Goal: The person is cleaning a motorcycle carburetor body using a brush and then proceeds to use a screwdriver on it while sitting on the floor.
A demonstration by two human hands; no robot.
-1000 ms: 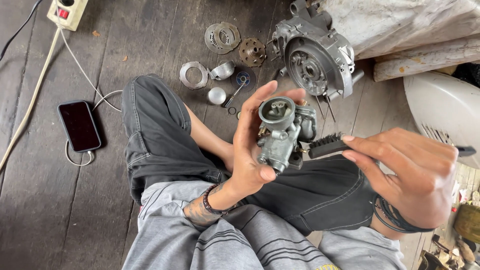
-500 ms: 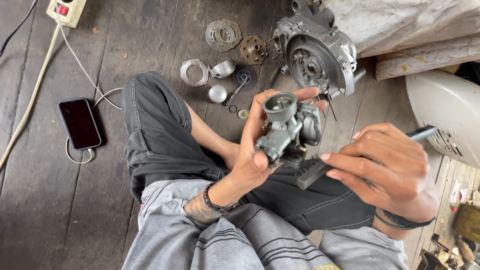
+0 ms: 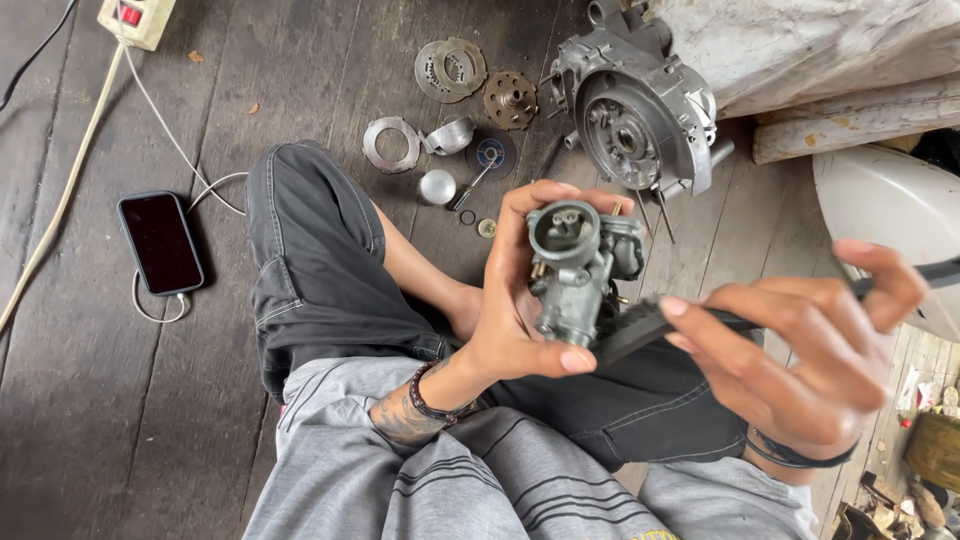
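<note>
My left hand (image 3: pixel 515 310) grips a grey metal carburetor (image 3: pixel 575 265), held upright above my lap with its round opening facing up. My right hand (image 3: pixel 800 350) holds a black brush (image 3: pixel 640 330) by its long handle; the bristle head rests against the lower right side of the carburetor. I sit cross-legged on a dark wooden floor in black shorts.
An engine casing (image 3: pixel 640 120) stands on the floor ahead. Clutch plates (image 3: pixel 450 68), a gear disc (image 3: pixel 510 98), a metal ring (image 3: pixel 392 145), a small dome cap (image 3: pixel 437 186) lie near it. A phone (image 3: pixel 160 243) on a cable lies left; a power strip (image 3: pixel 137 18) sits top left. A white panel (image 3: pixel 890 215) is at right.
The carburetor has turned more upright in my left hand. The brush head has shifted along its lower right side, and my right hand moved slightly right.
</note>
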